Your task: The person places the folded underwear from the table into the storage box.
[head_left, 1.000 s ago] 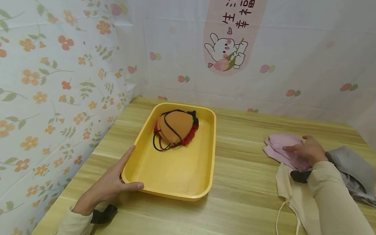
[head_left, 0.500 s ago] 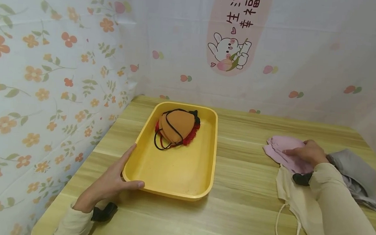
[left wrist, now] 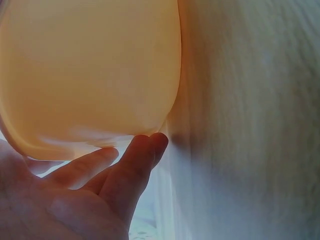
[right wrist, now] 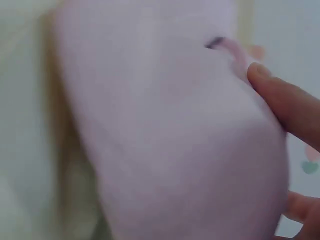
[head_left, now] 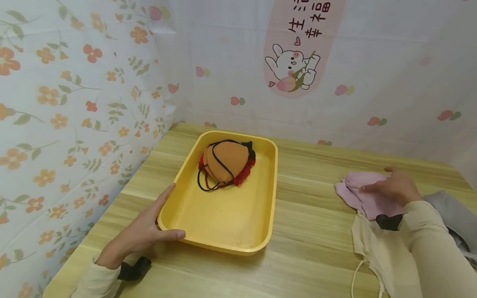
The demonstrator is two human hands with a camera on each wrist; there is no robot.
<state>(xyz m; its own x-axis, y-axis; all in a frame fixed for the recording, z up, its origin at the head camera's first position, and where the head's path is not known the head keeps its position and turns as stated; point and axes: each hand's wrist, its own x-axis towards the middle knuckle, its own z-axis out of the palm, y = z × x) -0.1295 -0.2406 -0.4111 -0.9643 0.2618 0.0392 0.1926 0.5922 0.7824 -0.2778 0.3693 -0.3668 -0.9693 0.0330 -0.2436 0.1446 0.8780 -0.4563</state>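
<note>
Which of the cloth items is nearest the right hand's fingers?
The pink cloth, directly at the right hand. The cream cloth and grey cloth lie on either side of the right sleeve; the orange item sits in the yellow tray.

Moderately bright, even light over the tabletop (head_left: 305, 264); pale sheen toward its near edge. Soft shadow below the tray's (head_left: 217, 217) near side. Left wrist view: left hand (left wrist: 75, 200) dim against bright backlight. Right wrist view: hazy, cloth (right wrist: 175, 125) blurred.
</note>
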